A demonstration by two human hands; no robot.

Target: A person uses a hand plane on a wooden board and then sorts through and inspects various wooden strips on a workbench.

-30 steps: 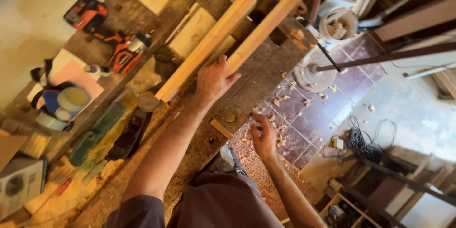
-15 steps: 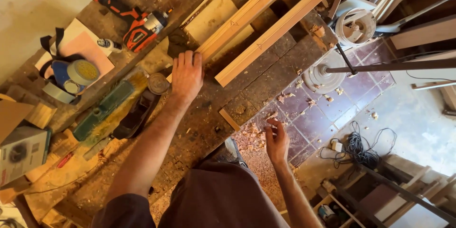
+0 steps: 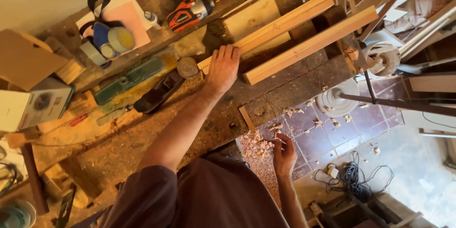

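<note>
At frame centre, left hand (image 3: 223, 67) is resting open fingers (image 3: 227, 53) on the long pale wooden batten (image 3: 270, 30) running toward upper right; right hand (image 3: 284, 153) is hanging loosely curled, empty, off the counter (image 3: 142, 133).

Warm, dim light covers the tabletop (image 3: 142, 133), while daylight glares pale across the floor (image 3: 418, 180) at lower right. Wide-angle distortion bends the edges; slight blur softens the corners.
</note>
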